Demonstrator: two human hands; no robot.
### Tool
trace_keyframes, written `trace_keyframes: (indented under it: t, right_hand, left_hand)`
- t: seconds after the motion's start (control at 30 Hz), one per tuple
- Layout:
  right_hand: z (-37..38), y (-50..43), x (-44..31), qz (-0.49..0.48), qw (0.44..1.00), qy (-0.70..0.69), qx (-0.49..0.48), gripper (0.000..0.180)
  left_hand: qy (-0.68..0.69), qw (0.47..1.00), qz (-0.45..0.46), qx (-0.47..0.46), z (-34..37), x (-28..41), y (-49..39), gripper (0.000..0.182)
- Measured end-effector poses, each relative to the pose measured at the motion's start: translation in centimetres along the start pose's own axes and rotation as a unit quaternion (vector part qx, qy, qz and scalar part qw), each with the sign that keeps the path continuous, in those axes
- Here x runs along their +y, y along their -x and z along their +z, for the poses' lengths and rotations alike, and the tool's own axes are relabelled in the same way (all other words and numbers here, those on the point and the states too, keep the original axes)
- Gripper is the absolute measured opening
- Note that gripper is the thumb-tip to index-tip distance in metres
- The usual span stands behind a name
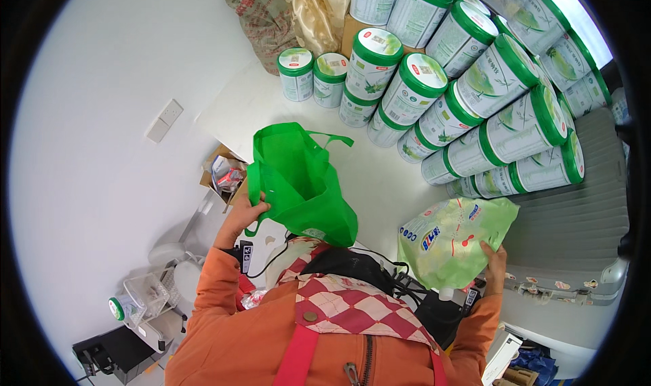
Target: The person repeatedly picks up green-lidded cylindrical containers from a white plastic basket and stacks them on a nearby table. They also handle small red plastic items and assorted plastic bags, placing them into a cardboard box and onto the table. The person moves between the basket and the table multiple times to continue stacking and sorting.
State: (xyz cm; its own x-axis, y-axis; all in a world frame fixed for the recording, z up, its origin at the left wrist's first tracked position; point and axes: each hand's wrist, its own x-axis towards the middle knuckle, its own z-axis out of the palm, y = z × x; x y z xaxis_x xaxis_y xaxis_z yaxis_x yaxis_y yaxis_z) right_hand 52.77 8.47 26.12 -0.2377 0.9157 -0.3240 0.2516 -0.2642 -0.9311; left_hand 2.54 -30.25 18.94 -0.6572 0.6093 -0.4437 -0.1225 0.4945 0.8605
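My left hand (247,214) grips the upper edge of a green fabric tote bag (310,193) near one handle; the bag's mouth gapes and its other handle sticks out to the right. With my right hand (494,264) I hold a pale green plastic refill pouch (452,238) by its side, its white cap pointing down towards me. The pouch hangs right of the bag, apart from it, near the front of the white table (376,182). Whether anything lies deep in the bag cannot be told.
Stacked white cans with green lids (422,76) fill the table's back and right. A grey ribbed suitcase (574,182) stands at the right. An open cardboard box (224,177) sits beyond the table's left edge. Black cables (402,274) run close to my body.
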Motion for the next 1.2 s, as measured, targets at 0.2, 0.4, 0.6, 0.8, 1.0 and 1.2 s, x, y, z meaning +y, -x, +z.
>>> trace_keyframes:
  t: [0.2,0.4,0.6,0.8,1.0,1.2]
  right_hand:
    - [3.6,-0.2,-2.3,0.103,0.971,0.217,0.014,0.036]
    - [10.0,0.4,-3.5,0.007,0.984,0.174,-0.036,0.020]
    - [19.1,-0.2,-6.3,0.008,0.962,0.222,-0.159,0.015]
    - [33.5,-0.1,-7.5,0.034,0.952,0.166,-0.255,0.018]
    - [50.5,1.6,-10.4,0.026,0.927,0.185,-0.325,0.018]
    - [67.7,0.0,-12.3,-0.048,0.923,0.087,-0.372,0.013]
  left_hand:
    - [0.064,0.996,0.018,0.053,-1.9,0.0,2.1,0.016]
    - [0.097,0.987,-0.023,0.126,-7.9,-1.5,4.4,0.018]
    - [0.095,0.978,-0.072,0.173,-15.9,-4.2,6.3,0.018]
    - [0.063,0.979,-0.049,0.185,-22.4,-6.8,4.5,0.020]
    - [0.014,0.983,-0.063,0.173,-29.1,-6.5,2.3,0.022]
    - [-0.012,0.997,-0.055,0.048,-30.0,-4.3,2.5,0.021]
